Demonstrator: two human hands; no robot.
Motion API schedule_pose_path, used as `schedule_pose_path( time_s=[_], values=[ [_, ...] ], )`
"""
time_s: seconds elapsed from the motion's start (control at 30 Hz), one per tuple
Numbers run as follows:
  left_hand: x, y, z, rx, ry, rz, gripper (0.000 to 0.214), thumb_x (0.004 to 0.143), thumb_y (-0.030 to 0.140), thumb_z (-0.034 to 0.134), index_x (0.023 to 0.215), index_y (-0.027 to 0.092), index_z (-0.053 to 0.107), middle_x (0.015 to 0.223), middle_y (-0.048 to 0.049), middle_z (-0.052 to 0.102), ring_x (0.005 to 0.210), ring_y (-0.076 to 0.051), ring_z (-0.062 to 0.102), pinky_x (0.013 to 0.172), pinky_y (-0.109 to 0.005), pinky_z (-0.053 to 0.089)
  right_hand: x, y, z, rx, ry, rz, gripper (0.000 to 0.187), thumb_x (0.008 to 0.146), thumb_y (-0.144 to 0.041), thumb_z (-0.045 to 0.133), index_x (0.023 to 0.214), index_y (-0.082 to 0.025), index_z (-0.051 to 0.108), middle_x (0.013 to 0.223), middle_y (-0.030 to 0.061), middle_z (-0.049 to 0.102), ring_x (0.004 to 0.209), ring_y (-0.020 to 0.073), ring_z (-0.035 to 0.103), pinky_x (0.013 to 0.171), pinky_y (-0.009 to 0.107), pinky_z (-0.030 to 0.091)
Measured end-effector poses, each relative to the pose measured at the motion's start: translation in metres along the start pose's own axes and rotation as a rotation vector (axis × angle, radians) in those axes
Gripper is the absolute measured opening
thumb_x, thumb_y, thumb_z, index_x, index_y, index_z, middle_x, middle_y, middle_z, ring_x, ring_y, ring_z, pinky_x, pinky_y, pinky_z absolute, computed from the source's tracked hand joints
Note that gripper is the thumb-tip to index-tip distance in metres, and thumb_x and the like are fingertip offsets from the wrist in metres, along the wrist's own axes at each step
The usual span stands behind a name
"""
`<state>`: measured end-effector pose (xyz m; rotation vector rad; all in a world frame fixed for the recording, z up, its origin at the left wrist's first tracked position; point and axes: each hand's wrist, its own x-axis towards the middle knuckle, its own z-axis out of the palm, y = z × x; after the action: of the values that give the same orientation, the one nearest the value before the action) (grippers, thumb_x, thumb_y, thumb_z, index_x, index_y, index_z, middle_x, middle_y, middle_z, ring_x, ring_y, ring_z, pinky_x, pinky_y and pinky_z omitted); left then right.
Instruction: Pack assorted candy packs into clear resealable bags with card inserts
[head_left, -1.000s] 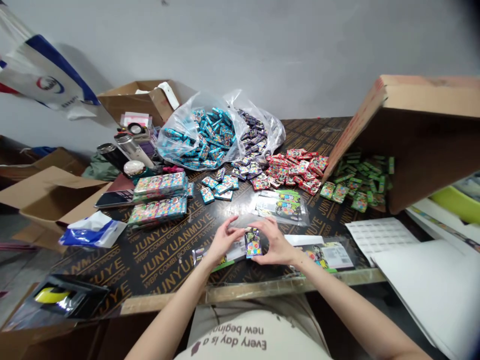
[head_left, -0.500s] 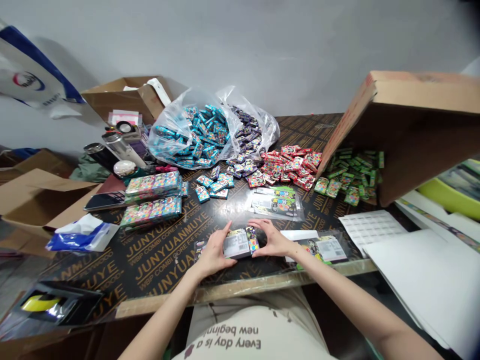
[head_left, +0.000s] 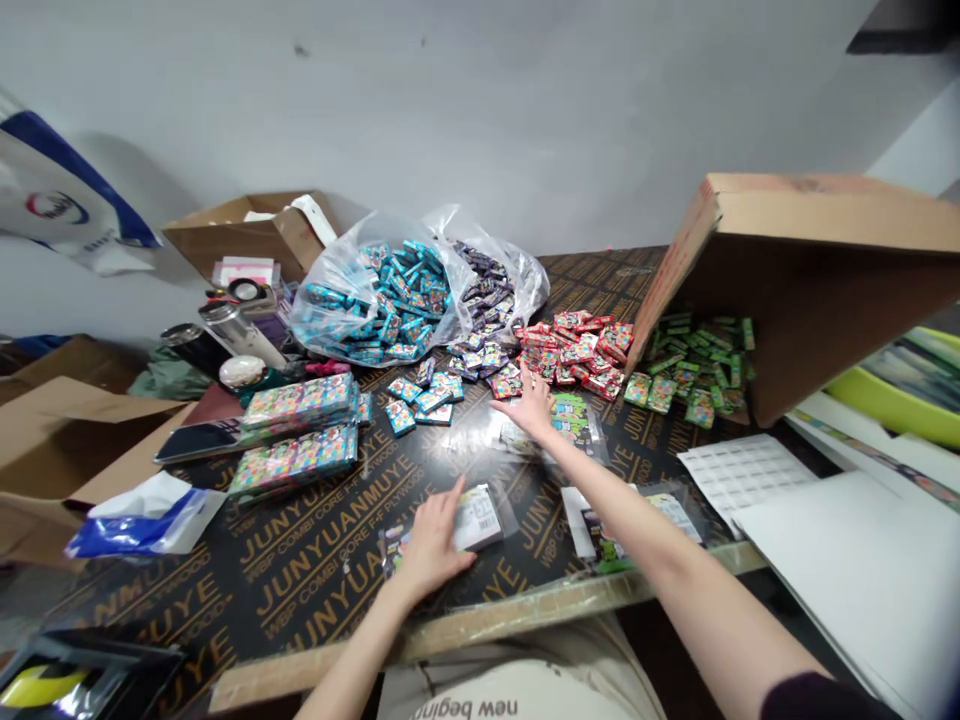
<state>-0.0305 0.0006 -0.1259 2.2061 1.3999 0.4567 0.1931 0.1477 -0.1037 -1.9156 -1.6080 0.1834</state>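
My left hand [head_left: 431,540] rests flat on a small clear-wrapped pack with a white label [head_left: 478,518] near the table's front edge, fingers spread. My right hand [head_left: 534,404] reaches far forward, fingers stretched out, holding nothing. Its fingertips are at the near edge of the red packets [head_left: 581,350] and the purple packets [head_left: 480,355]. Under its wrist lies a clear sleeve with a green printed card [head_left: 574,420].
A clear bag of blue packets [head_left: 382,295] sits at the back. Green packets [head_left: 694,365] spill from a tipped cardboard box [head_left: 810,280] at right. Colourful stacked packs [head_left: 300,425] lie at left, with loose blue packets [head_left: 420,395], bottles [head_left: 232,335], white sheets [head_left: 750,470] and open boxes [head_left: 82,430] around.
My right hand let go of the pack and stretched forward to the red and purple packets. My left hand stayed on the pack. The camera tilted up slightly.
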Motion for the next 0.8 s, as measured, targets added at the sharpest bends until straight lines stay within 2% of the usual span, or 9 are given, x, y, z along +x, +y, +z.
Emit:
schedule_pose_path(
  time_s=[0.13,0.23,0.3,0.37,0.47,0.53,0.63,0.73,0.8],
  values=[
    [-0.003,-0.001,0.006,-0.008,-0.036,-0.006,0.099,0.049,0.029,0.074,0.137,0.025,0.028,0.119,-0.0085,0.049,0.111,-0.028,0.042,0.097,-0.042,0.029,0.037,-0.008,0.017,-0.107,-0.059,0.090,0.099,0.061,-0.049,0.068,0.140,-0.023,0.014,0.119,0.0177,0.043,0.111,0.0358,0.039,0.089,0.052,0.026],
    [0.002,-0.001,-0.003,-0.162,0.072,-0.072,0.091,0.046,0.040,0.078,0.129,0.024,0.043,0.118,-0.0097,0.052,0.111,-0.030,0.044,0.098,-0.045,0.028,0.031,-0.019,0.017,0.056,-0.062,0.053,0.099,0.059,-0.032,0.070,0.140,-0.023,0.013,0.115,0.0143,0.047,0.109,0.0331,0.042,0.091,0.050,0.028],
    [0.008,0.004,-0.014,-0.428,0.199,-0.218,0.073,0.056,0.048,0.071,0.121,0.020,0.052,0.113,-0.0108,0.057,0.107,-0.028,0.049,0.097,-0.043,0.032,0.009,-0.027,0.013,0.373,-0.130,-0.050,0.102,0.059,-0.027,0.069,0.140,-0.027,0.007,0.115,0.0101,0.047,0.107,0.0281,0.046,0.092,0.044,0.034],
    [0.015,0.014,-0.025,-0.839,0.224,-0.406,0.058,0.069,0.054,0.058,0.113,0.015,0.057,0.104,-0.0119,0.062,0.098,-0.024,0.057,0.090,-0.039,0.040,-0.025,-0.034,0.006,0.785,-0.311,-0.175,0.109,0.058,-0.027,0.071,0.139,-0.032,-0.001,0.115,0.0062,0.047,0.103,0.0225,0.051,0.089,0.039,0.040],
    [0.025,0.032,-0.033,-1.394,0.008,-0.535,0.052,0.074,0.055,0.053,0.101,0.011,0.062,0.089,-0.0119,0.067,0.080,-0.020,0.064,0.076,-0.033,0.048,-0.081,-0.034,-0.013,1.166,-0.573,-0.271,0.116,0.055,-0.030,0.077,0.138,-0.037,-0.005,0.121,0.0053,0.043,0.106,0.0201,0.051,0.089,0.037,0.042],
    [0.029,0.042,-0.030,-1.451,-0.062,-0.513,0.041,0.070,0.044,0.063,0.093,0.010,0.065,0.081,-0.0096,0.068,0.069,-0.016,0.064,0.069,-0.029,0.049,-0.109,-0.029,-0.031,1.114,-0.594,-0.320,0.115,0.054,-0.030,0.078,0.139,-0.035,0.001,0.129,0.0067,0.037,0.116,0.0217,0.044,0.097,0.039,0.036],
    [0.030,0.052,-0.020,-1.293,-0.026,-0.473,0.027,0.063,0.031,0.071,0.078,0.009,0.066,0.069,-0.0059,0.068,0.056,-0.012,0.060,0.059,-0.023,0.047,-0.126,-0.020,-0.059,0.800,-0.511,-0.443,0.109,0.054,-0.030,0.078,0.140,-0.029,0.010,0.138,0.0090,0.029,0.127,0.0259,0.030,0.105,0.043,0.022],
    [0.027,0.053,-0.012,-1.191,-0.055,-0.425,0.028,0.063,0.035,0.071,0.073,0.009,0.066,0.068,-0.0063,0.067,0.057,-0.013,0.059,0.061,-0.025,0.047,-0.123,-0.012,-0.076,0.555,-0.470,-0.585,0.095,0.057,-0.028,0.073,0.137,-0.025,0.022,0.133,0.0089,0.039,0.122,0.0273,0.036,0.103,0.045,0.021],
    [0.024,0.048,-0.011,-1.059,-0.041,-0.368,0.036,0.065,0.041,0.068,0.084,0.010,0.067,0.079,-0.0088,0.068,0.070,-0.019,0.062,0.071,-0.031,0.047,-0.118,-0.005,-0.079,0.470,-0.425,-0.626,0.088,0.057,-0.029,0.071,0.134,-0.024,0.029,0.125,0.0080,0.047,0.115,0.0268,0.043,0.100,0.044,0.024]
  ],
)
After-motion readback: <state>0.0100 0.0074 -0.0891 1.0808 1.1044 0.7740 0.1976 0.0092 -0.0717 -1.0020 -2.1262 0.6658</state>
